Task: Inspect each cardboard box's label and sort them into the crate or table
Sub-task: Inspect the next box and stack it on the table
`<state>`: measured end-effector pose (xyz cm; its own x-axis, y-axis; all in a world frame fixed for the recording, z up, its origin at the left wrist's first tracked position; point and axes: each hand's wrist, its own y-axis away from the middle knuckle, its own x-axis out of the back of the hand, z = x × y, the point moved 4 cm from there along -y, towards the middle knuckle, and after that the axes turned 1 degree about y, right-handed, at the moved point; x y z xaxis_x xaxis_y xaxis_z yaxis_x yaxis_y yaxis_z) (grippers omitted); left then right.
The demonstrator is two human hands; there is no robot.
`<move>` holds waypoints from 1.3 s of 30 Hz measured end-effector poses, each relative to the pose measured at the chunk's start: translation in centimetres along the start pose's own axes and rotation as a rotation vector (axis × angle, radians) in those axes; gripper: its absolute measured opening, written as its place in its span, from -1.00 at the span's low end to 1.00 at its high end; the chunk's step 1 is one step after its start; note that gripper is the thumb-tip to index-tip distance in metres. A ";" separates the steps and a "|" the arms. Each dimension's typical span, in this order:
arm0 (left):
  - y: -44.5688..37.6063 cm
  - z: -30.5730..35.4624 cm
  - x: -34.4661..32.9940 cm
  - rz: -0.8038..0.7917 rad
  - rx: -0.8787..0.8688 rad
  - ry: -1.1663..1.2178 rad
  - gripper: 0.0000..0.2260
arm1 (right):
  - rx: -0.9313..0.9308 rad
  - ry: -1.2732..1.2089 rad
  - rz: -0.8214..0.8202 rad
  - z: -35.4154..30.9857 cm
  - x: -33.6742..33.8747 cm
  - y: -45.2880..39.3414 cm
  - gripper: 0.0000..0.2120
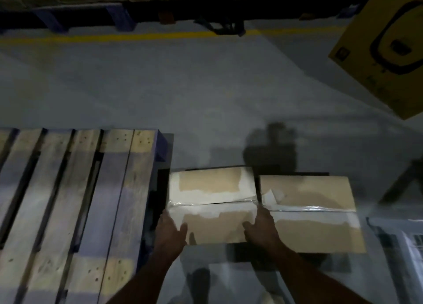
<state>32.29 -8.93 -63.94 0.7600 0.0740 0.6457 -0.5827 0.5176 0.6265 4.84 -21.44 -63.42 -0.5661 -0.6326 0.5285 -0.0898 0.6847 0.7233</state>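
Two taped cardboard boxes lie side by side low in the head view. The left cardboard box (212, 189) has torn white paper patches and clear tape across its middle. My left hand (170, 231) grips its left side, thumb on top. My right hand (261, 228) grips its right side, in the gap beside the right cardboard box (313, 212). That second box has a peeled paper scrap near its left end. No readable label shows on either box.
A wooden pallet (68, 212) with blue blocks lies to the left, close to the held box. A large yellow printed carton (389, 47) stands at the upper right. A metal frame (402, 246) sits at the lower right. Grey floor with a yellow line (128, 36) stretches ahead.
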 end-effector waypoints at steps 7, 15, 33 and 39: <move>-0.5 -1.7 -2.6 -0.081 0.190 0.377 -0.93 | -0.025 0.042 0.139 -2.4 -0.6 1.5 -0.14; 5.5 5.6 6.8 0.071 -0.062 0.424 -0.68 | 0.022 -0.142 0.181 -6.8 5.0 7.3 -0.19; 35.5 28.9 31.9 0.265 -0.380 0.477 -0.77 | 0.244 -0.400 0.468 -17.9 31.3 41.0 -0.42; 45.1 33.6 35.8 0.199 -0.581 0.492 -0.81 | 0.341 -0.547 0.668 -18.0 38.1 54.8 -0.46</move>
<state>23.58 -11.61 2.10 0.7766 0.5105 0.3691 -0.5802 0.8079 0.1034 -6.94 -14.55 4.37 -0.8873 0.1308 0.4424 0.2072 0.9698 0.1289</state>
